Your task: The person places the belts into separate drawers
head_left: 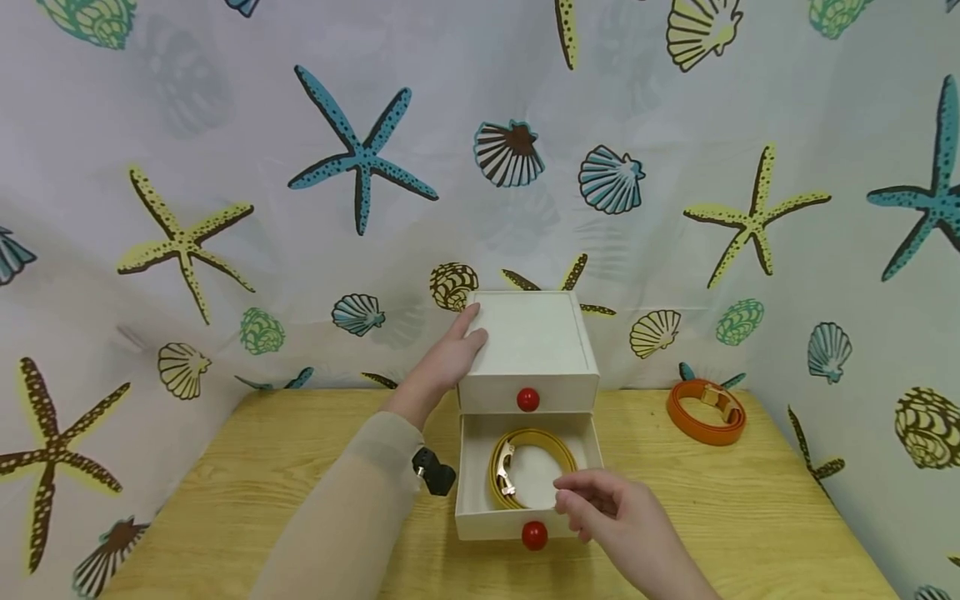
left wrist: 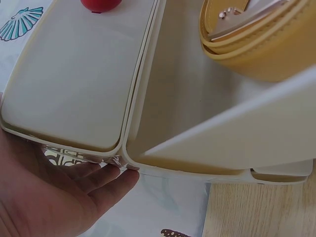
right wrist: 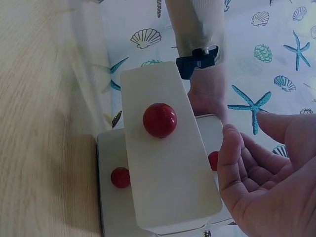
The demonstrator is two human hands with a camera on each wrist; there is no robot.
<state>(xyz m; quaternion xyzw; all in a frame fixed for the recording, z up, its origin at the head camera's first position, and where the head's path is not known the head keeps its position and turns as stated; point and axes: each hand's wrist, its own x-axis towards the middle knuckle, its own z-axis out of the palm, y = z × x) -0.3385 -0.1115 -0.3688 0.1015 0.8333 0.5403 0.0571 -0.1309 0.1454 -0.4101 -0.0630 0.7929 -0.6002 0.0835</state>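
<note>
A white chest of drawers (head_left: 532,333) with red knobs stands on the wooden table, its middle drawer (head_left: 474,527) pulled out. Inside that drawer lies a coiled yellow belt (head_left: 564,450) with a metal buckle. My left hand (head_left: 452,357) rests against the chest's left side, and its fingers (left wrist: 116,190) reach along the wall in the left wrist view. Beside the drawer's front right corner is my right hand (head_left: 611,512), fingers loosely bent and holding nothing. In the right wrist view, the drawer's red knob (right wrist: 159,120) faces the camera, to the left of that hand.
An orange coiled belt (head_left: 707,435) lies on the table (head_left: 720,517) to the right of the chest. A white cloth (head_left: 487,225) printed with shells and starfish hangs behind and on both sides. A black wrist camera (head_left: 433,472) sits on the left sleeve.
</note>
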